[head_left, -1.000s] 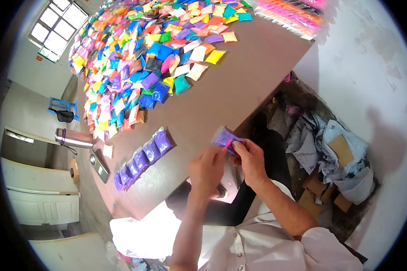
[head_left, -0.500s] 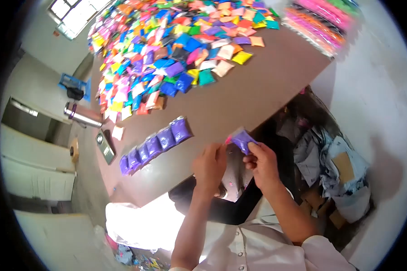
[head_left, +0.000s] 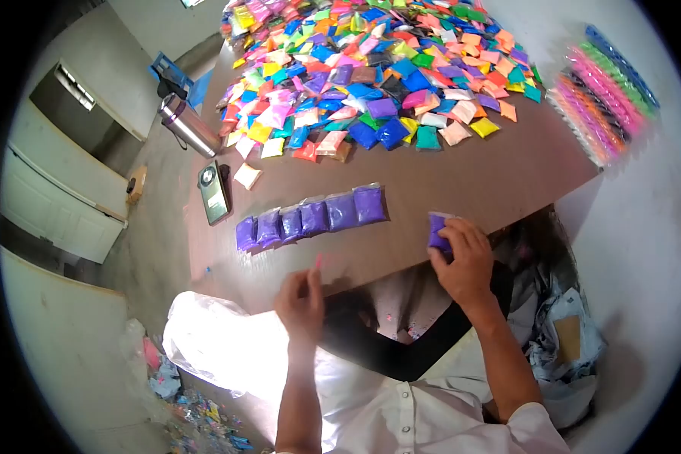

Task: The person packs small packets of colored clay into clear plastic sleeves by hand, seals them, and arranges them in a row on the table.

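My right hand (head_left: 467,265) grips a small purple packet (head_left: 436,230) near the table's front edge, thumb on one side and fingers over the other. Part of that packet is hidden by the fingers. Lower and to the left, my left hand (head_left: 300,304) is closed in a pinch, with a small pink scrap (head_left: 318,262) sticking up from the fingertips. Between the hands and the big pile lies a row of several purple packets (head_left: 314,216), side by side and slightly overlapping.
A large heap of colourful packets (head_left: 371,91) covers the far table (head_left: 530,178). Striped bundles (head_left: 601,94) lie at the far right corner. A steel flask (head_left: 189,127) and a phone (head_left: 214,195) are at the left. A white plastic bag (head_left: 212,340) hangs below; grey wrappings (head_left: 556,344) fill the right side.
My hands have moved apart. The right has carried the purple packet onto the table; the left has drawn away left with the pink scrap. The head view has shifted.
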The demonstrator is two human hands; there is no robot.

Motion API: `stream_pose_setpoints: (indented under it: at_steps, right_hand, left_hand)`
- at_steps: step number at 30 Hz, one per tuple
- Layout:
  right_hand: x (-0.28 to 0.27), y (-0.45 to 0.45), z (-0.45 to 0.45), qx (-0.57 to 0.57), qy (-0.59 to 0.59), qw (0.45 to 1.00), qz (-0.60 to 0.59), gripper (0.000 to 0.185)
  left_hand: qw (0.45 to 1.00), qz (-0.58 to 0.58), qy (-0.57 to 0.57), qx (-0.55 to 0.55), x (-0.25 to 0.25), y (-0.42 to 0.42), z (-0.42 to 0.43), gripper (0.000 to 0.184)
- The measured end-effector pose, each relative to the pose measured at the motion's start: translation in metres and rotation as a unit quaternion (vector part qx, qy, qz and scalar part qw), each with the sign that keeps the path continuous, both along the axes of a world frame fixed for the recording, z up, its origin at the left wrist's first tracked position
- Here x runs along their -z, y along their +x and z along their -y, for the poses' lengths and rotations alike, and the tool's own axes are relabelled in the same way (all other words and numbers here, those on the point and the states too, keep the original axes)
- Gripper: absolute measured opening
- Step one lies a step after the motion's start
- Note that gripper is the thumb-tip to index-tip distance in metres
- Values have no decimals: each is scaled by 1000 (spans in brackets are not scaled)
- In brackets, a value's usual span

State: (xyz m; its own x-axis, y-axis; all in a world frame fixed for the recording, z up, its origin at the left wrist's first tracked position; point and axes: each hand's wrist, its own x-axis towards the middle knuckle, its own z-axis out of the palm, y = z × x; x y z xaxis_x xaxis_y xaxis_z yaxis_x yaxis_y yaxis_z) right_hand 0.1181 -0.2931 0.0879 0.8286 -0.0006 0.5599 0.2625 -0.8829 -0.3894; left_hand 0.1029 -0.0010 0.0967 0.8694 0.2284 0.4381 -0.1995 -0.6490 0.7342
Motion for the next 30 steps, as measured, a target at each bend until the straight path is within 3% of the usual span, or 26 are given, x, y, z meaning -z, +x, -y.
stream_pose_setpoints:
  at_steps: [3, 8, 14, 21, 27, 30]
  right_hand:
    - [0, -2, -8, -12, -23, 1000, -11, 46]
    - [-15, -1, -3, -46, -87, 994, -41, 65]
    - [-5, -5, -2, -82, -126, 981, -122, 66]
    - [-5, 2, 0, -90, -137, 980, -109, 61]
    - [-6, 1, 7, -116, -63, 988, -84, 53]
    - [-3, 1, 7, -93, -20, 994, -54, 48]
  left_hand:
    - [994, 10, -96, -53, 23, 9, -36, 13]
    - [990, 17, -75, -121, 14, 22, -53, 19]
    - [982, 9, -143, -122, 23, 25, -57, 22]
    - [982, 20, -141, -125, 23, 24, -58, 20]
    - [993, 14, -110, -44, 7, 11, -32, 12]
    - [994, -37, -67, 85, 6, 13, 6, 10]
